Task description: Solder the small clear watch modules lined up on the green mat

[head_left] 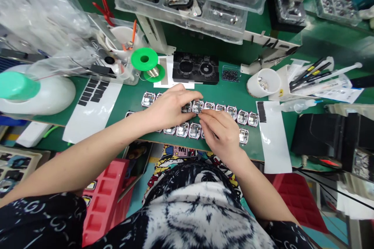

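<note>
Two rows of small square watch-like modules with pinkish frames lie on the green bench (251,153). My left hand (172,105) reaches over the upper row, thumb and forefinger closed about the sides of one module (198,106) near the middle. From the right, my right hand (220,130) brings its pinched fingertips to that module's lower edge; whatever they hold is too small to make out. Parts of both rows are hidden under my hands. Farther along the lower row, a module (243,135) shows right of my right hand.
Behind the modules stand a green solder spool (144,59), a black fixture (195,68) and a white cup (263,83). White sheets (95,114) with black strips flank the rows. A large bottle (49,89) is at left, clear drawers (181,11) overhead, a black box (317,136) at right.
</note>
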Motion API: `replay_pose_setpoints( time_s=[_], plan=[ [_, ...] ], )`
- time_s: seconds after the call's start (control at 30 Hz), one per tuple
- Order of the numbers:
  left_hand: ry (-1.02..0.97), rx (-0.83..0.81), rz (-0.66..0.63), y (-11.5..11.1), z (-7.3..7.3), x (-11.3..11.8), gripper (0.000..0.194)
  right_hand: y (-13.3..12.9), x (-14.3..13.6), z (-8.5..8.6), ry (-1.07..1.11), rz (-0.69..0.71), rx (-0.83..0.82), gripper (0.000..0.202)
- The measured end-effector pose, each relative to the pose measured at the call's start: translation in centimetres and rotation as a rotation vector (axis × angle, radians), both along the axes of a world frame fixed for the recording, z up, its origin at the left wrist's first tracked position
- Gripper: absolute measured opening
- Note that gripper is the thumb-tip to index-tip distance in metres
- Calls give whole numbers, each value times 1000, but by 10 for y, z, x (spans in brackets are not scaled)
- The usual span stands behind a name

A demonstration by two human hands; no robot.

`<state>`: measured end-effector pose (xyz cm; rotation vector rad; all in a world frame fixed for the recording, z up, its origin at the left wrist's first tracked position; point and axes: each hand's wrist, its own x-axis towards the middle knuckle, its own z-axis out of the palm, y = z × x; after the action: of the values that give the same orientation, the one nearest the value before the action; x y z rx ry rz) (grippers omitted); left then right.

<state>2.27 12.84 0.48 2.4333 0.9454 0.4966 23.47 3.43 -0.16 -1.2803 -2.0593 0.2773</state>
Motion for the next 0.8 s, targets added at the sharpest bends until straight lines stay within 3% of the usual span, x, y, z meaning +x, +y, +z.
replay_pose_setpoints(
  time_s=[0.8],
  plan=[
    [13, -20, -28, 7, -1, 2, 44, 12, -4, -15, -134, 73, 95, 34]
  ],
)
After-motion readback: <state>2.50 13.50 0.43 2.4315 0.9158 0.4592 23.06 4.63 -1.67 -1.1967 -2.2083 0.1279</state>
